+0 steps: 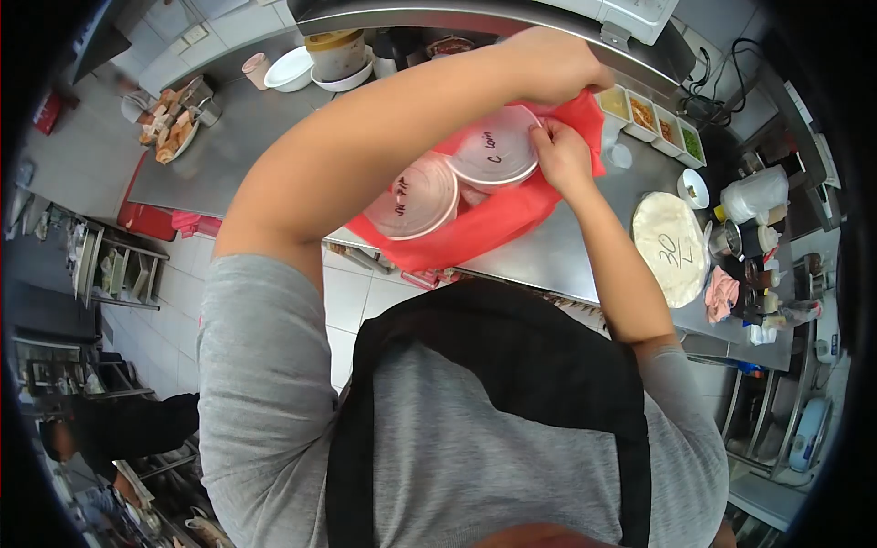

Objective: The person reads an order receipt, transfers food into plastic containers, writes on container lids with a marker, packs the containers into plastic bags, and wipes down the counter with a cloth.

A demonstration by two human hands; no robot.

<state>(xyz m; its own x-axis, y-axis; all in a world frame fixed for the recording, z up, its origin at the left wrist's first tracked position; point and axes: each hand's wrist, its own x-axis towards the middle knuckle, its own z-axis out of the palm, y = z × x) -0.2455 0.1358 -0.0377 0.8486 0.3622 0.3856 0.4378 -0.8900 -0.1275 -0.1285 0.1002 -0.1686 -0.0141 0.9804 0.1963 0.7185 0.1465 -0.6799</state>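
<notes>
From my head view, my left arm reaches across in front of me, and my left hand (559, 68) is bent over the far edge of a red plastic bag (493, 239); its fingers are curled in and mostly turned out of sight, so I cannot tell whether they have hold of the plastic. My right hand (564, 157) is just nearer to me, thumb and fingers drawn almost together at the rim of a round lidded tub (498, 151) marked "C Loin"; whether I pinch the rim or the film beside it, I cannot tell. That tub sits inside the bag, directly left of my right fingertips, and a second lidded tub (420, 196), its writing hard to read, rests beside it, farther left and under my left forearm. The bag spreads beneath both tubs at the near edge of a steel counter (242, 119). Just right of my hands stands a row of food containers (664, 128); nearer to me on that side lie a flat white round bundle (670, 248) marked "30 L" and a pink cloth (722, 297). Well left of my grip are a white bowl (289, 70) and, farther out, a plate of brown food pieces (174, 134).
</notes>
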